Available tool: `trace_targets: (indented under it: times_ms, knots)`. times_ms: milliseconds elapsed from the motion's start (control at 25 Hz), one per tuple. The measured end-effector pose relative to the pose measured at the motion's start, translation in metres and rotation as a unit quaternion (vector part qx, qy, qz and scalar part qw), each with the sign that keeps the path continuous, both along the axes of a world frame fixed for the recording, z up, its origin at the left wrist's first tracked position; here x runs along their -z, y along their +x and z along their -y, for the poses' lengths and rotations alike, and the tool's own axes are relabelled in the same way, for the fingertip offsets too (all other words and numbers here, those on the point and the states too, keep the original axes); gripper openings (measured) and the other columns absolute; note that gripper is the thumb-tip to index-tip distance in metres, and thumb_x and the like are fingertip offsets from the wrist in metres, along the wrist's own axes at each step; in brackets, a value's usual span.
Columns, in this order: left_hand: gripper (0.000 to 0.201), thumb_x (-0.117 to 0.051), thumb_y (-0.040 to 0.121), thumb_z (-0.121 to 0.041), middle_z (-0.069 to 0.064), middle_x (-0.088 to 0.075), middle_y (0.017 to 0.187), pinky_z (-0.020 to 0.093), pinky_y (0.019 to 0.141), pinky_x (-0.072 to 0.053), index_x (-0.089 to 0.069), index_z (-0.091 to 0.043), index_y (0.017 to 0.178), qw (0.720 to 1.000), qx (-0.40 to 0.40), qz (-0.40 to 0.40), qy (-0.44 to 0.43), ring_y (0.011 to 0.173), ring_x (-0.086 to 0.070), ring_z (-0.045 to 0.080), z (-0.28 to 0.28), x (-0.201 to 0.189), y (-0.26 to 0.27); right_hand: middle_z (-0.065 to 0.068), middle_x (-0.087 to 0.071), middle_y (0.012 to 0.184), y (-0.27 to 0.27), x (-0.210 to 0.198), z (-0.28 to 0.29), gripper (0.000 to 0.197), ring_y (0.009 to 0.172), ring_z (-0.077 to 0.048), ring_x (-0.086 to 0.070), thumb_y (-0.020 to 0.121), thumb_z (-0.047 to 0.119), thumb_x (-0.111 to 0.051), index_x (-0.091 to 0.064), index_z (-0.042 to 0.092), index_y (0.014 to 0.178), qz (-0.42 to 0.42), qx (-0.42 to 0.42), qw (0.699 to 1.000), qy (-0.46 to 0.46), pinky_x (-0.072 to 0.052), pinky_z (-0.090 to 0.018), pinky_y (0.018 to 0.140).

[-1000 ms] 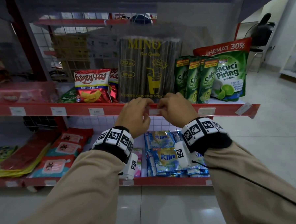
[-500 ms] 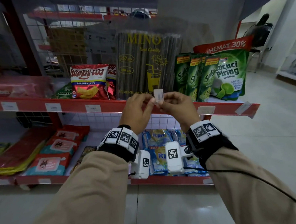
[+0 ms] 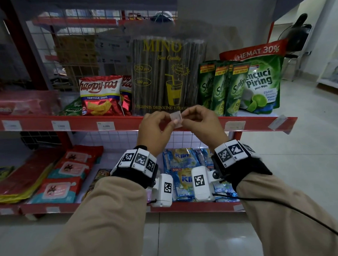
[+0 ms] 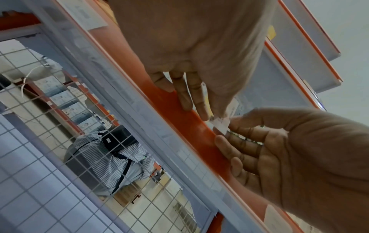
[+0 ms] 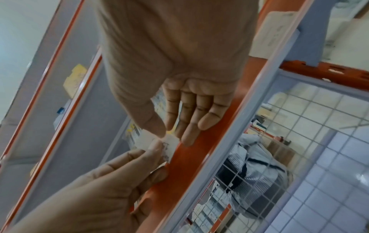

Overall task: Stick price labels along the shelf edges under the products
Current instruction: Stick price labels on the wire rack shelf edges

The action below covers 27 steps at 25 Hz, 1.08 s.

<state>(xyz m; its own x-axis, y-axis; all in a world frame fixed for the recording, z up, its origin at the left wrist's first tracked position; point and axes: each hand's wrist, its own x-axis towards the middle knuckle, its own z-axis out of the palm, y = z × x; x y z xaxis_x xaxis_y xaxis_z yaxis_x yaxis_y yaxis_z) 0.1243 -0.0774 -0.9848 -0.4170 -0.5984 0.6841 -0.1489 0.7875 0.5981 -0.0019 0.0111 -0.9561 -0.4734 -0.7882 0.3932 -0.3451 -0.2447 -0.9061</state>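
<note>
From the head view, the left hand (image 3: pixel 154 126) and right hand (image 3: pixel 200 124) meet in front of the red shelf edge (image 3: pixel 125 123), each grip pinching one side of a small white price label (image 3: pixel 176 118) held just off the strip, below the MINO straw pack (image 3: pixel 167 73); open aisle floor lies to the right, and three labels (image 3: pixel 105 126) already sit on the edge to the left. Readable packs: happy-tos TORTILLA CHIPS (image 3: pixel 101 96), Sunlight pouches (image 3: pixel 223 87), a HEMAT 30% banner (image 3: pixel 256 51). From the left wrist view, the left hand's (image 4: pixel 199 52) thumb and fingers pinch the label (image 4: pixel 219 123) close to the shelf edge (image 4: pixel 179 110), the right hand (image 4: pixel 289 149) gripping its other end. From the right wrist view, the right hand (image 5: pixel 179 63) pinches the label (image 5: pixel 159 142) with thumb and forefinger, other fingers straight over the shelf edge (image 5: pixel 189 165), and the left hand (image 5: pixel 99 189) pinches it from below; its print is unreadable
</note>
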Motion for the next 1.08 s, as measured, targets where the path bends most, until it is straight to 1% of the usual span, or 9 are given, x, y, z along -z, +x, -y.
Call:
trace_targets:
  times_ms: [80, 240, 400, 560, 640, 720, 880, 1000, 1080]
  knots:
    - [0.009, -0.070, 0.085, -0.027, -0.006, -0.065, 0.089, 0.042, 0.079, -0.046, -0.069, -0.019, 0.087, 1.000, 0.003, 0.015, -0.009, 0.085, -0.055, 0.021, 0.000, -0.001, 0.002, -0.011, -0.069, 0.088, -0.001, -0.001, 0.001, 0.016, 0.082, -0.017, -0.066, 0.082, 0.007, -0.071, -0.066, 0.003, 0.098, -0.045, -0.014, 0.999, -0.014, -0.057, -0.028, 0.073]
    - [0.008, -0.073, 0.082, -0.026, -0.005, -0.067, 0.092, 0.048, 0.081, -0.046, -0.066, -0.023, 0.080, 0.998, -0.001, 0.049, -0.026, 0.087, -0.054, 0.020, 0.000, -0.004, 0.005, -0.005, -0.071, 0.079, -0.002, -0.003, 0.003, 0.007, 0.075, -0.014, -0.068, 0.085, 0.009, -0.068, -0.071, 0.005, 0.090, -0.150, -0.013, 0.989, -0.010, -0.056, -0.028, 0.071]
    - [0.021, -0.073, 0.081, -0.038, -0.005, -0.063, 0.092, 0.048, 0.081, -0.049, -0.066, -0.019, 0.078, 0.998, 0.009, 0.062, -0.030, 0.087, -0.057, 0.017, 0.003, -0.006, 0.008, -0.013, -0.071, 0.084, -0.010, -0.003, 0.002, 0.006, 0.081, -0.027, -0.069, 0.084, 0.002, -0.068, -0.068, 0.000, 0.090, -0.102, -0.010, 0.995, -0.011, -0.059, -0.039, 0.074]
    - [0.028, -0.071, 0.081, -0.045, -0.004, -0.060, 0.092, 0.043, 0.079, -0.051, -0.068, -0.018, 0.089, 0.998, 0.030, 0.043, -0.024, 0.087, -0.058, 0.015, 0.003, -0.004, 0.010, -0.013, -0.067, 0.087, -0.011, -0.003, -0.003, 0.011, 0.081, -0.022, -0.067, 0.085, -0.003, -0.065, -0.061, -0.001, 0.095, -0.006, -0.018, 0.999, -0.046, -0.058, -0.035, 0.076]
    - [0.033, -0.070, 0.082, -0.044, -0.002, -0.060, 0.093, 0.041, 0.078, -0.051, -0.070, -0.013, 0.094, 0.999, 0.027, 0.036, -0.023, 0.089, -0.057, 0.016, 0.002, -0.003, 0.007, -0.016, -0.066, 0.092, -0.007, -0.001, -0.003, 0.017, 0.086, -0.026, -0.067, 0.085, -0.005, -0.064, -0.057, 0.000, 0.100, 0.064, -0.035, 0.995, -0.063, -0.058, -0.039, 0.079]
    - [0.028, -0.070, 0.084, -0.036, 0.001, -0.062, 0.094, 0.039, 0.078, -0.051, -0.071, -0.009, 0.090, 1.000, 0.027, 0.010, -0.006, 0.089, -0.058, 0.018, 0.002, -0.002, 0.005, -0.019, -0.065, 0.097, -0.002, 0.001, 0.000, 0.020, 0.091, -0.029, -0.067, 0.085, -0.005, -0.064, -0.056, 0.001, 0.102, 0.083, -0.039, 0.994, -0.066, -0.057, -0.042, 0.082]
    - [0.018, -0.070, 0.086, -0.027, 0.001, -0.062, 0.093, 0.026, 0.075, -0.050, -0.070, -0.010, 0.087, 1.000, 0.027, -0.004, 0.003, 0.083, -0.060, 0.013, 0.007, -0.004, 0.008, -0.017, -0.067, 0.094, -0.008, 0.001, 0.001, 0.019, 0.087, -0.021, -0.062, 0.084, 0.002, -0.068, -0.063, 0.004, 0.101, -0.017, -0.010, 0.999, -0.042, -0.053, -0.037, 0.082]
    - [0.023, -0.068, 0.087, -0.032, -0.003, -0.060, 0.093, 0.024, 0.071, -0.048, -0.069, -0.009, 0.088, 0.998, 0.032, 0.045, -0.029, 0.081, -0.058, 0.012, 0.011, -0.005, 0.012, -0.013, -0.071, 0.091, -0.014, -0.003, 0.000, 0.018, 0.085, -0.023, -0.067, 0.083, 0.012, -0.072, -0.070, 0.005, 0.100, -0.134, -0.032, 0.990, 0.016, -0.056, -0.039, 0.080]
    - [0.022, -0.066, 0.089, -0.030, -0.003, -0.060, 0.094, 0.017, 0.069, -0.043, -0.070, -0.009, 0.092, 0.997, 0.027, 0.062, -0.047, 0.081, -0.056, 0.011, 0.012, -0.004, 0.012, -0.013, -0.072, 0.086, -0.015, -0.004, 0.001, 0.019, 0.082, -0.026, -0.069, 0.082, 0.019, -0.074, -0.071, 0.005, 0.095, -0.177, -0.031, 0.983, 0.042, -0.057, -0.040, 0.077]
